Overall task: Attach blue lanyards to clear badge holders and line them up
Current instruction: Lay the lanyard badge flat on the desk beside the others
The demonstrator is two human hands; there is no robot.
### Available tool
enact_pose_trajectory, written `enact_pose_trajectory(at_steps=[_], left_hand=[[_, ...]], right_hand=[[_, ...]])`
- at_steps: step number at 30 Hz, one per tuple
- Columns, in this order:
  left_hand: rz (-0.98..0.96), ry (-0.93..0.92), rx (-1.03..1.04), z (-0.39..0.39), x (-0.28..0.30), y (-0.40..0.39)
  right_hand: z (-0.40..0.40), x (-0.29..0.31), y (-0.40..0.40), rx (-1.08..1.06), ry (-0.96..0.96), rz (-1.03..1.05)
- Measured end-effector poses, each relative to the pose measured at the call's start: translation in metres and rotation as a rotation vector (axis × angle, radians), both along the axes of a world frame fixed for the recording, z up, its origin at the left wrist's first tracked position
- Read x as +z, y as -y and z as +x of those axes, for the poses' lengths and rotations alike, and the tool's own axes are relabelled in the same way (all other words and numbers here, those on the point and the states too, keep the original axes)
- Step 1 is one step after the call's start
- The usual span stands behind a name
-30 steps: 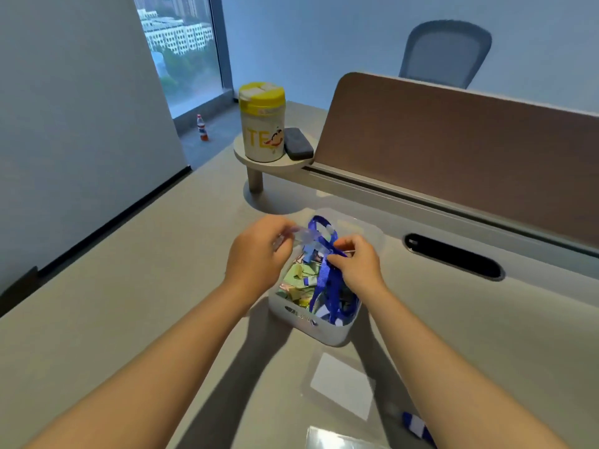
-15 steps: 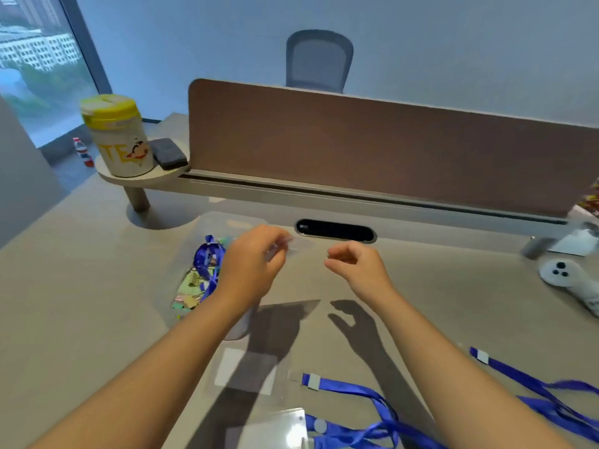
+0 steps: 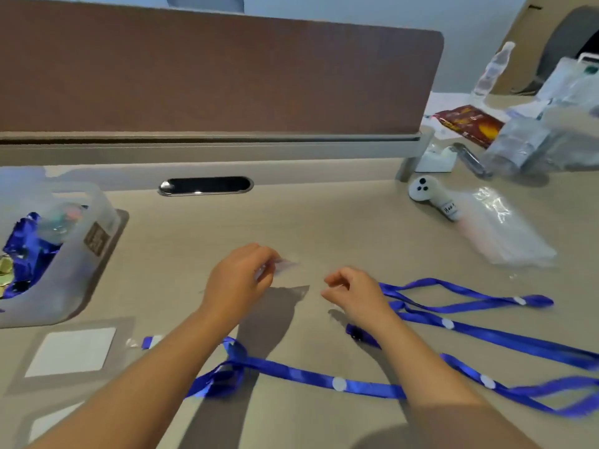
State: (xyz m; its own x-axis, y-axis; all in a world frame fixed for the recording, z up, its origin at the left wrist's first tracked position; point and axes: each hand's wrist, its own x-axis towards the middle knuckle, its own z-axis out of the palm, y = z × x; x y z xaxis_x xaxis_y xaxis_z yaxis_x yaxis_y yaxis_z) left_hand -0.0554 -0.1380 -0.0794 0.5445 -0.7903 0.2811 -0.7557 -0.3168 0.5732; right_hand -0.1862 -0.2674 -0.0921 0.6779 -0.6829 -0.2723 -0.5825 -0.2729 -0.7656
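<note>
My left hand [image 3: 238,281] pinches a clear badge holder [image 3: 286,266] just above the desk; the holder is see-through and blurred, and its shadow falls below it. A little to its right, my right hand [image 3: 355,291] hovers with loosely curled fingers and nothing in it. Just right of that hand a blue lanyard [image 3: 453,325] with white dots lies spread out. A second blue lanyard [image 3: 308,374] runs under both forearms. At the lower left lies a badge holder with a white card [image 3: 71,351].
A white bin [image 3: 97,209] at the left edge holds more blue lanyards [image 3: 22,254] and small coloured items. A clear plastic bag [image 3: 505,231] and a white controller [image 3: 424,192] lie at the right. A brown partition [image 3: 227,76] and a cable slot [image 3: 205,186] bound the back.
My view has swung right, away from the bin. Both hands left the bin and moved right over the desk; the left carries the clear holder, and the right let go of the lanyard.
</note>
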Motion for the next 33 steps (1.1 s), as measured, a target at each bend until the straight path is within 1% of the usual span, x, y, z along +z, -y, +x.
enact_pose_trajectory(at_steps=[3, 7, 12, 15, 18, 21, 24, 29, 33], left_hand=[[-0.006, -0.036, -0.008, -0.019, -0.017, 0.010], [0.034, -0.023, -0.014, -0.035, -0.028, 0.013], [0.042, 0.027, 0.025, -0.042, -0.028, 0.013], [0.035, 0.034, 0.018, -0.044, -0.028, 0.011], [0.035, 0.030, 0.031, -0.045, -0.026, 0.009], [0.013, 0.024, 0.063, -0.041, -0.020, 0.008], [-0.033, 0.001, 0.108, -0.033, -0.012, 0.007], [-0.156, -0.064, 0.146, -0.021, -0.012, 0.003], [-0.254, -0.080, 0.130, -0.020, -0.021, -0.014]], right_hand=[[-0.026, -0.022, 0.001, 0.039, -0.119, -0.034], [-0.043, -0.044, -0.004, 0.115, -0.303, -0.183], [-0.043, -0.046, -0.004, 0.130, -0.345, -0.200], [-0.041, -0.044, -0.005, 0.132, -0.324, -0.195], [-0.036, -0.040, -0.007, 0.085, -0.229, -0.149], [-0.025, -0.031, -0.008, 0.002, -0.055, -0.053], [-0.008, -0.015, -0.013, -0.005, 0.141, 0.074], [0.014, -0.003, -0.029, 0.038, 0.296, 0.031], [0.019, -0.002, -0.052, -0.007, 0.367, 0.033]])
